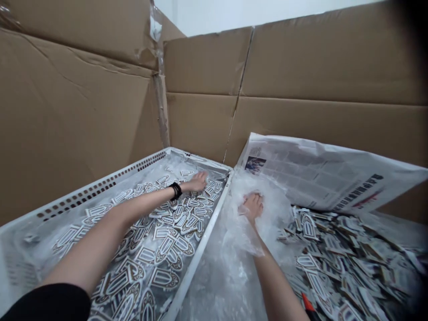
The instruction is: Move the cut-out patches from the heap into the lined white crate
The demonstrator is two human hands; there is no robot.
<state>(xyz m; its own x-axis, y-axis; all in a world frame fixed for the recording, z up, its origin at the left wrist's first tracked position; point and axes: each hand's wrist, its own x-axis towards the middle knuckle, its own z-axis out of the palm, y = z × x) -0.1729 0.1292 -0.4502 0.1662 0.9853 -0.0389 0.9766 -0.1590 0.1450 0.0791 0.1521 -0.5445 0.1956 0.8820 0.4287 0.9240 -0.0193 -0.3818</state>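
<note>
My left hand (198,182) reaches far into a white perforated crate (100,183) lined with clear plastic. It lies on several flat brown-and-white shield-shaped badges (167,240), with its fingers curled down among them; what it grips, if anything, is hidden. A black band (175,191) sits on that wrist. My right hand (253,206) is closed on the crumpled clear plastic sheet (264,200) that lines the neighbouring container. A heap of the same badges (337,263) lies to the right of that hand.
Tall brown cardboard walls (83,120) enclose the back and left. A spread newspaper (321,174) covers the far part of the right-hand heap. A small red-orange object (307,303) shows beside my right forearm.
</note>
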